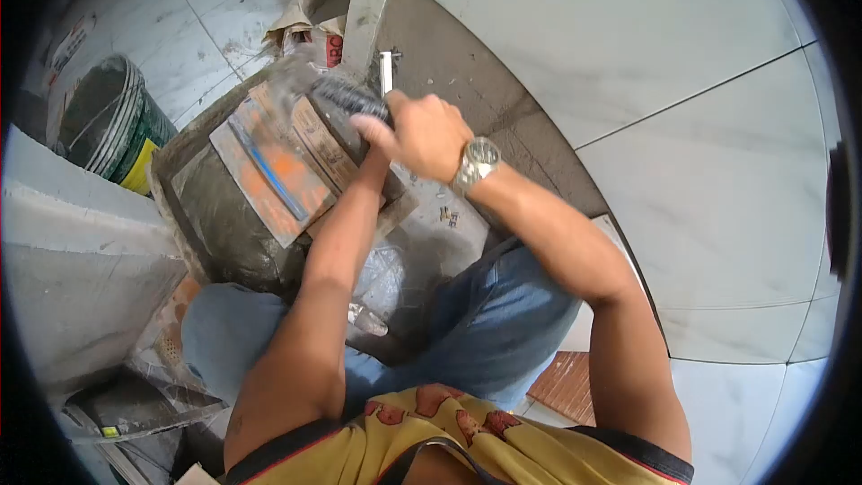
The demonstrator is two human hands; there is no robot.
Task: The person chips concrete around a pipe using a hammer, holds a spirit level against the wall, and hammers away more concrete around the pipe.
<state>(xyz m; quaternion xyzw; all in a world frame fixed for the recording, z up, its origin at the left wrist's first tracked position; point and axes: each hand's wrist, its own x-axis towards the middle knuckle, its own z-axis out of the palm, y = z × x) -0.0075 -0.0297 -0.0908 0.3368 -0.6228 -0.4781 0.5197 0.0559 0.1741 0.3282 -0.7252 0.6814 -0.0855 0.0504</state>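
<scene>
My right hand point(429, 136), with a metal watch on its wrist, is closed around the black ribbed handle point(348, 97) of a tool that looks like a hammer. Its far end is smeared by motion. The left forearm point(346, 233) reaches forward beneath the right hand, which hides my left hand and its fingers. Just beyond both hands stands a narrow white strip point(386, 74). Left of the left forearm, a wooden board point(283, 162) stained orange, with a blue strip point(269, 171) on it, lies across a mortar trough point(184, 181).
A green bucket point(126, 121) stands on the left beside a grey block wall point(81, 242). A torn paper sack point(310, 40) lies ahead. Large pale tiles point(691, 171) with a curved edge fill the right side. Small metal bits point(449, 216) lie near my knees.
</scene>
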